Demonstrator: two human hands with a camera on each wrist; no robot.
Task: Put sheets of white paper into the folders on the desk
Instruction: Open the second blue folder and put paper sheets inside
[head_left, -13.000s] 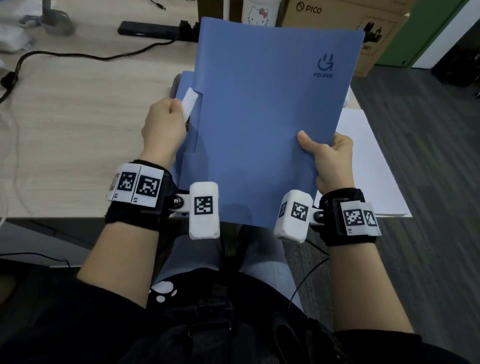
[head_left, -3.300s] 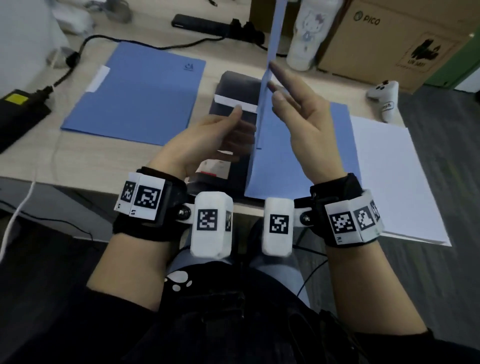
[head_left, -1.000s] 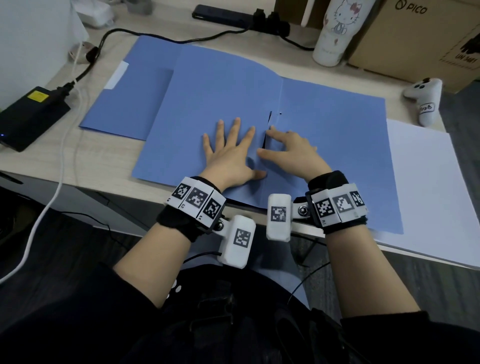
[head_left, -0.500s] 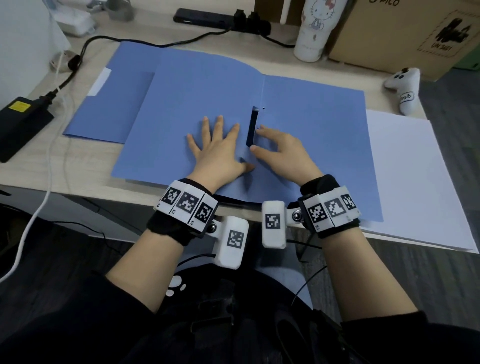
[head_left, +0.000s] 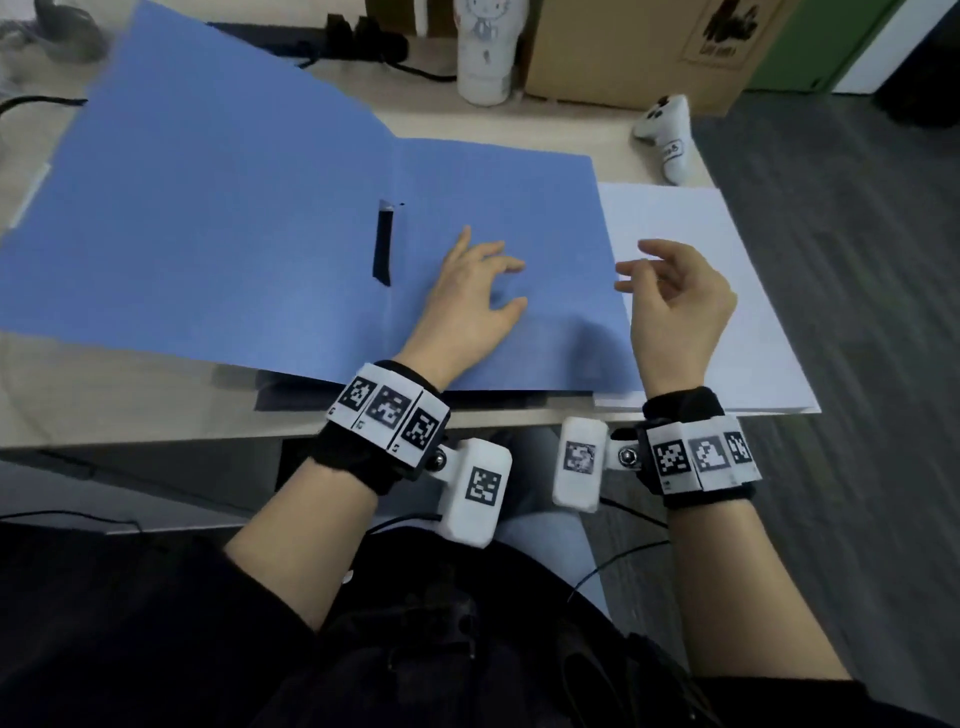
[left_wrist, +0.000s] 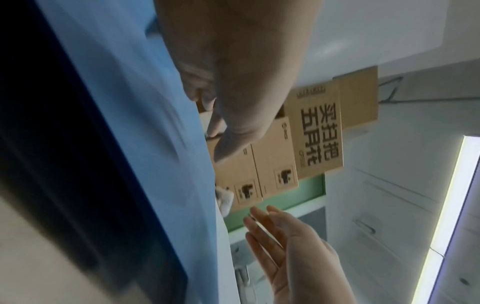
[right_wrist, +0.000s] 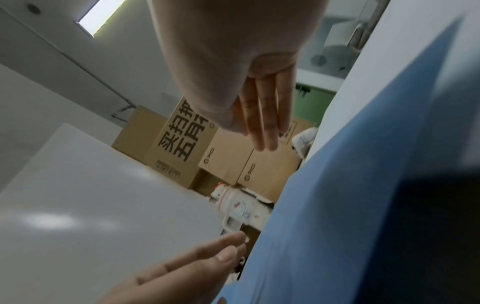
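A blue folder (head_left: 249, 223) lies spread open on the desk, its left cover bowed upward, a dark slot at the spine. My left hand (head_left: 493, 270) rests on the folder's right half with fingers spread; in the left wrist view the left hand (left_wrist: 233, 92) lies against the blue folder (left_wrist: 155, 154). My right hand (head_left: 639, 270) hovers at the folder's right edge, fingers loosely curled, holding nothing. Beside and under it lies the stack of white paper (head_left: 727, 322). In the right wrist view the right hand's fingers (right_wrist: 265, 123) are nearly straight. A second folder on the left is almost wholly hidden.
At the back of the desk stand a white cartoon bottle (head_left: 483, 52), a cardboard box (head_left: 623, 57) and a black power strip (head_left: 358, 41). A white controller (head_left: 667, 137) lies beyond the paper. A dark flat item (head_left: 415, 400) shows under the folder at the desk's front edge.
Both hands have left the folder's spine and moved right. The left hand now lies on the right half; the right hand has lifted off toward the paper. The left cover has risen.
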